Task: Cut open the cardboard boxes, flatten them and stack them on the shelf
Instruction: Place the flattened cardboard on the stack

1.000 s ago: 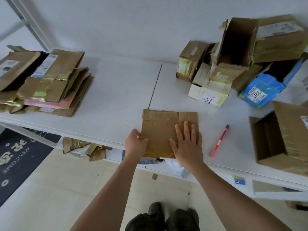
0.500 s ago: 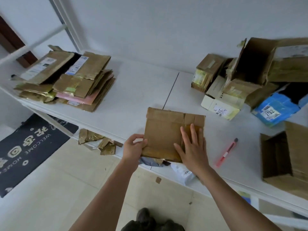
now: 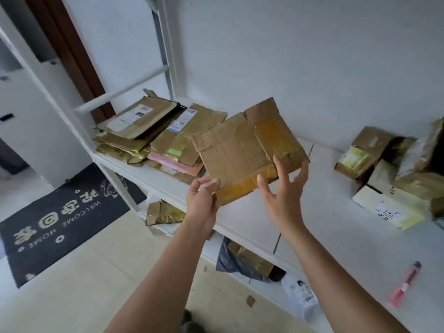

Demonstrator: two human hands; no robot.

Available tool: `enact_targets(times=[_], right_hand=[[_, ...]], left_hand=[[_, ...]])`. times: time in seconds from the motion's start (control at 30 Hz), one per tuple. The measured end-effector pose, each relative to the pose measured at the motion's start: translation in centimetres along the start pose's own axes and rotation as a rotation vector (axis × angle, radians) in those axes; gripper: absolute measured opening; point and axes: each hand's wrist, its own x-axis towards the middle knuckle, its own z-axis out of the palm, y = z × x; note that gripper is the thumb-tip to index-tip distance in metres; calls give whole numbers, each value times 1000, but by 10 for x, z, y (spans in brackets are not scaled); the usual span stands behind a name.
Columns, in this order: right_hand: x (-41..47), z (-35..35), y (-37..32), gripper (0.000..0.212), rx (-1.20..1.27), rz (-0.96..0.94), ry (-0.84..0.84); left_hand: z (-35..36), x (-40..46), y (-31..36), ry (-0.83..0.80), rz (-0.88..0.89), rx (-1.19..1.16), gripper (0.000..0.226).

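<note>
Left hand (image 3: 201,200) pinches flattened brown cardboard box (image 3: 242,150) w/ fingers, right hand (image 3: 283,195) fingers spread wide, prob to drop it on the flattened-cardboard stack (image 3: 153,140).

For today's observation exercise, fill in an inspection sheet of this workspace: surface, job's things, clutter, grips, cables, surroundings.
Surface: white shelf, panel seam visible.
Job's things: flattened box lifted off the shelf; stack of flattened boxes at left; uncut boxes at right; red cutter lying near the front edge.
Clutter: cardboard scraps and a grey bag on the lower level.
Grips: left hand pinches the flattened box's corner; right hand open, fingers spread beside it.
Cables: nothing seen.
Surroundings: white wall, welcome mat on the floor.
</note>
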Motion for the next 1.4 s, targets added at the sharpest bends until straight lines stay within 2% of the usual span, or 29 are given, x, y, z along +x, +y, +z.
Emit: enact_targets(times=[0.07,0.13,0.3,0.43,0.57,0.6,0.67,0.77,0.83,0.87,0.93,1.03,1.13,1.2,1.3,1.4], right_hand=[[11,34,-25,61,133,164,-15],[24,66,-52,58,171,219,-29],[75,131,-107,51,196,113,-40],[108,170,-130,52,302,158,-47],[126,195,-122,36,229,105,-83],[131,200,-116,38,155,68,-115],[138,210,-99,47,-32,-8,-195],[146,220,-77,55,-183,-77,-288],[149,223,-68,58,-226,-121,-319],[151,224,-64,59,-240,-136,-331],[156,226,-57,61,-250,-102,-340],[157,228,-54,65,-195,77,-343],[153,236,-58,73,-163,161,-304],[153,241,-63,74,-154,216,-226],[152,242,-66,73,-97,274,-176],[152,241,-66,70,-162,212,-182]], left_hand=[[-16,15,17,-35,1,14,13],[-33,37,42,-22,44,66,14],[-61,97,109,42,170,229,23],[-59,140,121,52,100,271,21],[-61,170,106,87,-37,176,22],[-63,176,101,90,-54,244,24],[-68,188,92,83,10,562,31],[-82,203,85,143,356,1180,44],[-94,212,84,189,619,1423,60],[-100,218,84,174,687,1475,70],[-109,231,84,88,701,1536,87],[-117,243,89,-74,551,1506,102],[-119,250,101,-220,410,1480,117],[-121,255,111,-238,415,1524,112],[-120,260,124,-195,509,1575,84],[-118,263,122,-180,623,1669,86]])
